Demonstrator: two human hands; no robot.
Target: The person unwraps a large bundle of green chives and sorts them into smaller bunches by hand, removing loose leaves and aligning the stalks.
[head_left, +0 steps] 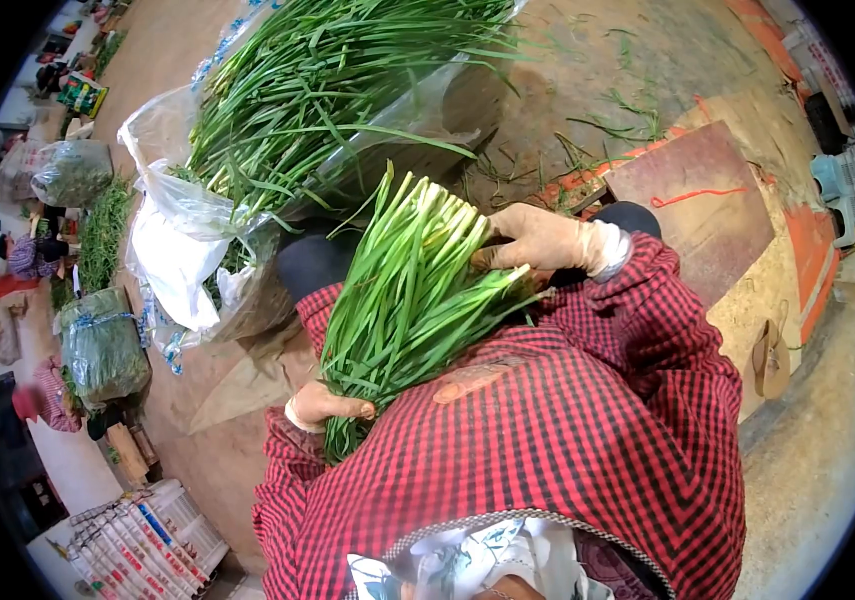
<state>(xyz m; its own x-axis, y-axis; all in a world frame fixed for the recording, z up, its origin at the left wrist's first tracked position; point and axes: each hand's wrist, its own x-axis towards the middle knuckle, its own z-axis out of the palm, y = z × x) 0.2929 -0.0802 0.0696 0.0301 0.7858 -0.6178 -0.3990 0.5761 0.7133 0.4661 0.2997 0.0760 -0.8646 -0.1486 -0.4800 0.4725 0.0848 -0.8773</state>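
A bunch of garlic chives (402, 290) lies across my lap, pale stem ends pointing up and away, leaf tips down to the left. My left hand (332, 404), in a thin glove, is closed around the leafy end. My right hand (539, 240), gloved too, grips the bunch's right side near the stem ends; its fingertips are partly hidden behind the stems. Beyond the bunch, a big heap of garlic chives (347, 90) rests in an open clear plastic bag (162, 200).
A reddish-brown board (697, 210) with a red string (699, 196) lies right. Loose leaves litter the floor (577, 60). Left are a wrapped bundle of greens (104, 345), filled bags (72, 172) and stacked white crates (152, 540). Other people sit at the far left. A sandal (770, 360) is right.
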